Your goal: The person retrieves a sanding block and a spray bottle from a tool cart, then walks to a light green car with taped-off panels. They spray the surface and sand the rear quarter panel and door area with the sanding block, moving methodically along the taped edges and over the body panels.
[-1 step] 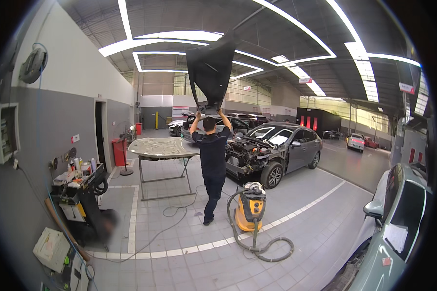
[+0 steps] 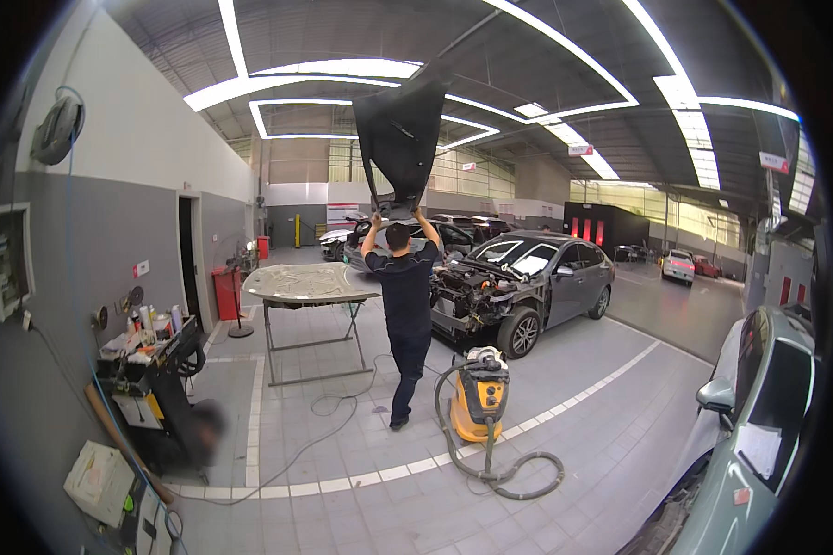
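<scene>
Neither of my hands is in the picture. Ahead, a person in dark clothes [image 2: 405, 301] stands with their back to me and both arms raised. Their two hands hold up a large black panel shaped like a car hood [image 2: 400, 139], upright above their head. To their right is a grey car [image 2: 569, 282] with its engine bay exposed at the front. On their left, a light, hood-shaped panel [image 2: 307, 280] lies flat on a metal stand [image 2: 317, 342]. A yellow and black vacuum cleaner [image 2: 478, 398] stands behind them on the tiled floor.
The vacuum's hose [image 2: 537, 481] and a thin cable [image 2: 292, 458] trail over the floor. A dark tool cart [image 2: 148, 370] with bottles stands by the left wall, near a red bin [image 2: 226, 294]. At the right edge is a pale green car [image 2: 759, 462] with a paper on it.
My view has shifted very slightly. The person and the black panel stay in nearly the same place.
</scene>
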Available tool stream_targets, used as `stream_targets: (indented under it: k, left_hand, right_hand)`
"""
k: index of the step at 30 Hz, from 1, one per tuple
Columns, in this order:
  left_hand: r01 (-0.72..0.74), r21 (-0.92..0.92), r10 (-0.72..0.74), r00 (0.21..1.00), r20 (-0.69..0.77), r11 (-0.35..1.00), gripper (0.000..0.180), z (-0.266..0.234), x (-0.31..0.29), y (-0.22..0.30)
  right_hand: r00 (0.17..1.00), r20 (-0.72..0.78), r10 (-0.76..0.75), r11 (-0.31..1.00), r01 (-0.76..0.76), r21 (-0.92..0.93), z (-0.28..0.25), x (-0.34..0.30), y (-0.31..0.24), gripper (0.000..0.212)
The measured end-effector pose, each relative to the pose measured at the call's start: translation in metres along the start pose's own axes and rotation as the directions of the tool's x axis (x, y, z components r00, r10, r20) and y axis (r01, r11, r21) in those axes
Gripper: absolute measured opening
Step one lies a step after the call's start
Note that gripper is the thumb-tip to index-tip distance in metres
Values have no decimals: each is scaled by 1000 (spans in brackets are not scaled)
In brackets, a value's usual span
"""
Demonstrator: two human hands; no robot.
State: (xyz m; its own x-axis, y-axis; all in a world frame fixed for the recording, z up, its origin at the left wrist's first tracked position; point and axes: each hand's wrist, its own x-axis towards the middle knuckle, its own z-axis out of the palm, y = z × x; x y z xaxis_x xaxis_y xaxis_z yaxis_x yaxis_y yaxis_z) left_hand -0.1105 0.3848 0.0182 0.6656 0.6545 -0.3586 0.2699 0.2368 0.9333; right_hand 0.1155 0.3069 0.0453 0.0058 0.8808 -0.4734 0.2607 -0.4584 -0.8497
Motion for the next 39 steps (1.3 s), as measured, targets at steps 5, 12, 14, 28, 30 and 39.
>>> stream_targets:
  k: [5, 12, 14, 28, 30, 39]
  left_hand:
    - [-105, -4, 104, 988, -115, 994, 46, -79, 77, -22]
    - [-191, -293, 95, 946, -311, 937, 37, -171, 177, -9]
    - [-74, -326, -32, 950, -310, 943, 36, -208, 189, 32]
    - [-15, -650, -169, 960, -221, 760, 29, -341, 268, 60]
    - [-9, -634, -151, 969, -198, 773, 29, -384, 282, 42]
    - [-15, -615, -86, 987, -135, 789, 30, -612, 264, -23]
  right_hand:
    - [999, 37, -31, 1000, 30, 5, -11, 112, -61, 30]
    - [983, 165, -81, 994, 93, -65, -34, 303, -117, 32]
    - [969, 222, -107, 986, 132, -103, -35, 352, -143, 33]
    - [893, 426, -144, 939, 260, -227, 47, 554, -284, 38]
    - [901, 413, -128, 943, 239, -230, 74, 576, -293, 39]
    - [958, 285, -35, 966, 106, -237, 223, 652, -346, 42]
